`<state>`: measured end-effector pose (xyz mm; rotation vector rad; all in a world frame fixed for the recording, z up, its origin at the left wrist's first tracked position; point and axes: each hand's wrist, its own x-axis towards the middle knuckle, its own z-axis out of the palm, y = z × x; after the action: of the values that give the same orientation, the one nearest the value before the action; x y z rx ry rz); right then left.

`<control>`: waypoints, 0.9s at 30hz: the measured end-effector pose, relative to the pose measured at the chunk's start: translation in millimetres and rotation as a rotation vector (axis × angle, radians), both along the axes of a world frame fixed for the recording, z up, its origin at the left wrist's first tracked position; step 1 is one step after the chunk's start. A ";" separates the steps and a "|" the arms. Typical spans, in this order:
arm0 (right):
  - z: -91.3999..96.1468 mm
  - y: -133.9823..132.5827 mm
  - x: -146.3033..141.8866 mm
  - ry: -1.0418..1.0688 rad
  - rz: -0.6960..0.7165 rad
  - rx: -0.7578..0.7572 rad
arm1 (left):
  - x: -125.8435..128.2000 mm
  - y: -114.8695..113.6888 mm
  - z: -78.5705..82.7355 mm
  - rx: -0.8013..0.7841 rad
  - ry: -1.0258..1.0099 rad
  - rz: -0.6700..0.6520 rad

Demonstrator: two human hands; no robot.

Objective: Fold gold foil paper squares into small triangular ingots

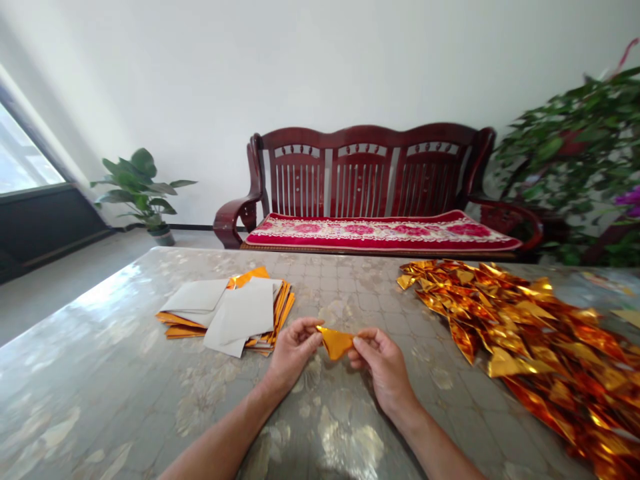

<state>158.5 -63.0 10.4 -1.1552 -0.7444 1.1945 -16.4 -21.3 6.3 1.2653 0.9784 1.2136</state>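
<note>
Step in hand: a small piece of gold foil paper point(336, 342) is being folded between both hands, held just above the tabletop point(100, 373); this is judged from the pinch and the folded pieces lying nearby.
Left hand: the left hand point(293, 353) is closed in a pinch on the left end of the gold foil paper, thumb and forefinger pressed together.
Right hand: the right hand point(380, 363) is closed in a pinch on the right end of the same piece, fingertips meeting at its edge.
Where the piece is: it is carried in the air between the two hands, near the front middle of the tabletop, touching nothing else.
Flat sheets: a stack of unfolded sheets point(230, 310), white side up with gold edges showing, lies to the left, well apart from the hands.
Folded pile: a heap of folded gold pieces point(525, 333) is spread over the right side of the tabletop.
Doing it well: edges are best matched before any crease is pressed, since foil is likely to keep a wrong crease.
Pressure: the crease is best run firmly along its whole length with a fingertip, the other hand keeping the piece steady.
Risk: thin foil is judged liable to tear or slip if pulled tight between the pinches.
Behind: a wooden bench point(370, 187) with a red cushion stands beyond the tabletop.
</note>
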 end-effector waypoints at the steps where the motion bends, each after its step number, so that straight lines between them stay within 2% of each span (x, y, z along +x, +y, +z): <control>1: 0.3 0.2 -0.1 -0.012 0.008 0.006 | 0.3 0.4 1.3 -0.018 -0.037 -0.008; 4: -0.7 2.1 0.5 -0.068 0.017 0.032 | -0.2 1.4 3.6 -0.107 -0.095 -0.058; 7: -3.3 5.4 3.5 -0.143 0.030 0.078 | -2.3 1.9 4.1 -0.190 -0.064 -0.110; 10: -6.1 8.9 7.5 -0.235 0.043 0.131 | -3.1 2.7 3.5 -0.205 -0.004 -0.082; 14: -8.9 13.6 12.0 -0.428 0.061 0.200 | -1.2 6.5 -0.2 -0.146 0.014 -0.029; 21: -13.4 21.5 19.6 -0.704 0.094 0.367 | -0.1 17.4 -7.7 -0.058 0.024 -0.038; 27: -14.8 22.8 20.5 -0.814 0.147 0.408 | -5.8 23.0 -12.0 0.100 0.103 -0.001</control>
<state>179.0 -40.2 -4.4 -1.2383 -1.6258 0.6018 -22.2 1.6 -5.7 1.4187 1.0014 1.2192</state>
